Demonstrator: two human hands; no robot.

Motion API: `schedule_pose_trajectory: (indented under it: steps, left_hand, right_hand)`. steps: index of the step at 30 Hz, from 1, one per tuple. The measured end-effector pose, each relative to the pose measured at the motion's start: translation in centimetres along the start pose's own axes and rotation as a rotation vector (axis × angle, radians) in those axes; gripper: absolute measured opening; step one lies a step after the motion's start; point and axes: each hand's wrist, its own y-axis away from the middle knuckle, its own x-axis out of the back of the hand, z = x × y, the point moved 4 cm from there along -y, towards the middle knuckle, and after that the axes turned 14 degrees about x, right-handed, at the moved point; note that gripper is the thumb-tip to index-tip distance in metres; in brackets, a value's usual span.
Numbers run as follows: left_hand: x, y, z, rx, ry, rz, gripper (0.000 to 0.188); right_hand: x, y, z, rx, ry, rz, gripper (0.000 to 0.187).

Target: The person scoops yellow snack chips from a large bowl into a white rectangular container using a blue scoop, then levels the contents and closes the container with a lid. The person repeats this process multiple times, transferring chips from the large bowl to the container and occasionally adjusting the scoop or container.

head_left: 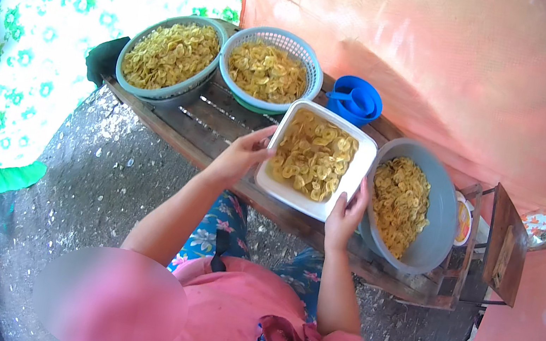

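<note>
Between both hands I hold a white square tub [362,162] with rounded corners, partly filled with thin yellow banana chips [314,156]. My left hand [244,155] grips its left wall, thumb over the rim. On the near right side my right hand [346,216] is closed round the edge, with the thumb on the rim. The fingers beneath the tub are hidden. It is tilted so that its inside shows. Close to my right hand stands a large grey basin [443,212] with a heap of chips along its left side.
A slatted wooden bench [206,121] runs across in front of me. On it stand a left basket [212,64] and a middle basket [312,69], both full of chips, and a blue bowl [372,118] with a blue dipper [352,101] inside. Orange sheeting [448,55] hangs behind.
</note>
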Motion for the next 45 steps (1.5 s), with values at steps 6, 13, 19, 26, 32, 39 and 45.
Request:
schedule_pose_trajectory:
  steps: [6, 13, 19, 26, 32, 39, 45]
  left_hand:
    - [0.0, -0.3, -0.2, -0.067, 0.039, 0.02, 0.052]
    - [0.1, -0.6, -0.8, -0.006, 0.003, 0.007, 0.056]
    - [0.0, -0.8, -0.8, 0.094, 0.061, 0.033, 0.053]
    - [0.4, -1.4, -0.7, 0.102, 0.0, 0.024, 0.053]
    - [0.5, -0.5, -0.9, 0.091, -0.016, 0.063, 0.053]
    - [0.0, -0.3, -1.1, 0.089, 0.021, 0.035, 0.05]
    - [-0.5, 0.2, -0.5, -0.005, 0.072, 0.051, 0.051]
  right_hand:
    - [0.4, -0.2, -0.2, 0.079, -0.078, 0.065, 0.051]
    - [0.2, 0.0, 0.6, -0.116, -0.065, 0.0, 0.053]
    - [-0.1, 0.6, 1.3, -0.355, -0.036, -0.157, 0.053]
    - [-0.6, 0.4, 1.3, -0.244, -0.104, -0.118, 0.055]
    - [-0.1, 0.4, -0.3, -0.213, 0.075, -0.194, 0.051]
    - [0.0, 0.2, -0.4, -0.271, 0.021, -0.153, 0.051]
    - [0.8, -0.4, -2.1, 0.157, -0.031, 0.066, 0.051]
